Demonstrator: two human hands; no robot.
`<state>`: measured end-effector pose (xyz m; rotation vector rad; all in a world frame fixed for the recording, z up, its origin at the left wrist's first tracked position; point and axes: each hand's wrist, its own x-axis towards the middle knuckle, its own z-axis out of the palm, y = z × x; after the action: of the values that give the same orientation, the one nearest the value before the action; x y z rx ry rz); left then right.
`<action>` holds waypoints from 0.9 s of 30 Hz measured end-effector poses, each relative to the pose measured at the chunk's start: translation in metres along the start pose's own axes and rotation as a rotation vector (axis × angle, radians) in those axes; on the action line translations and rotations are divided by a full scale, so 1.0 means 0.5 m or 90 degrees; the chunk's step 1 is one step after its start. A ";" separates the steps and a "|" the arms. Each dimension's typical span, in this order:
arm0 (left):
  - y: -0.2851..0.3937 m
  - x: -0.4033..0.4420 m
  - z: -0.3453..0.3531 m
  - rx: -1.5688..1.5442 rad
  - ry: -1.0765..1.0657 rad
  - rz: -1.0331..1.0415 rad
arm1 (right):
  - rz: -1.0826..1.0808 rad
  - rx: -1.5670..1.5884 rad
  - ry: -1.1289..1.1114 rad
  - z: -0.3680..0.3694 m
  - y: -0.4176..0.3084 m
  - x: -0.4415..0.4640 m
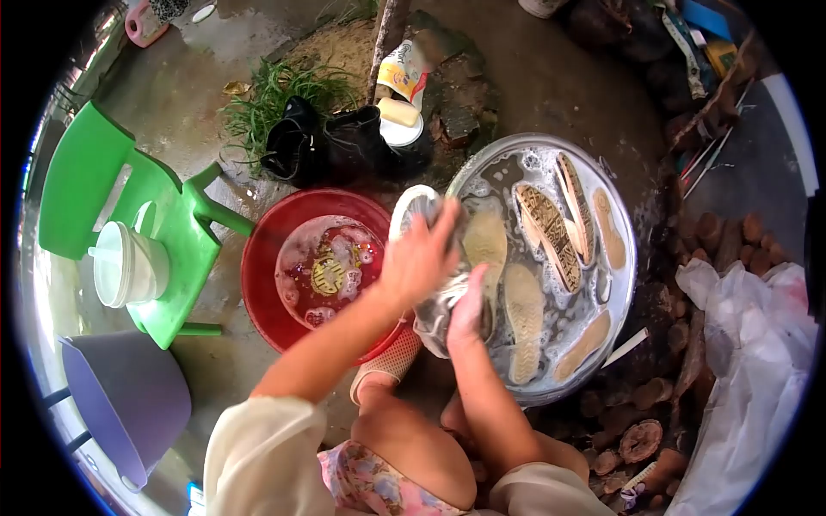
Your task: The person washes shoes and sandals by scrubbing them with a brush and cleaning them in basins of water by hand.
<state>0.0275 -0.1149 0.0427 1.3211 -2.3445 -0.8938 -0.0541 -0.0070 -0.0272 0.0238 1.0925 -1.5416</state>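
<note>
A grey shoe with a white sole edge [432, 325] is held between the two basins, partly covered by my hands. My left hand [420, 256] lies over its upper part with the fingers bent around it, slightly blurred. Around the lower end of the shoe, my right hand [465, 311] is closed, thumb up. Just right of my hands stands a metal basin [629, 297] of soapy water, with a patterned shoe [551, 234] and several tan insoles [523, 322] in it. To the left is a red basin [255, 267] with sudsy water.
A green chair [176, 249] at the left carries a white bucket [142, 268]. A purple tub [133, 404] stands below it. Black boots [297, 146], a bar of soap [398, 112] on a white tub and grass [267, 99] are ahead. Stacked logs [641, 440] line the right.
</note>
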 end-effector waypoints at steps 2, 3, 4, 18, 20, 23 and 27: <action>-0.025 0.075 0.023 0.040 0.098 0.031 | -0.107 -0.205 0.102 0.024 -0.002 -0.014; -0.025 0.085 0.025 0.055 0.108 0.039 | -0.193 -0.266 0.161 0.031 0.007 -0.015; -0.017 0.071 0.034 0.029 0.139 0.044 | -0.149 -0.219 0.146 0.035 -0.001 -0.022; 0.006 0.083 0.035 0.083 0.130 -0.003 | -0.019 -0.209 0.164 -0.063 0.017 0.040; 0.032 0.048 0.026 0.055 0.066 -0.045 | -0.021 -0.073 0.116 -0.032 0.008 0.017; 0.051 -0.105 0.037 -0.067 -0.018 -0.084 | -0.069 0.057 -0.061 0.038 -0.060 -0.030; 0.066 -0.143 0.012 0.037 -0.050 -0.015 | 0.084 0.327 -0.331 -0.015 -0.035 0.014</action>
<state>0.0404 -0.0393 0.0623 1.3630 -2.4361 -0.9076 -0.0738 -0.0100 -0.0248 0.0422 0.2702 -1.5523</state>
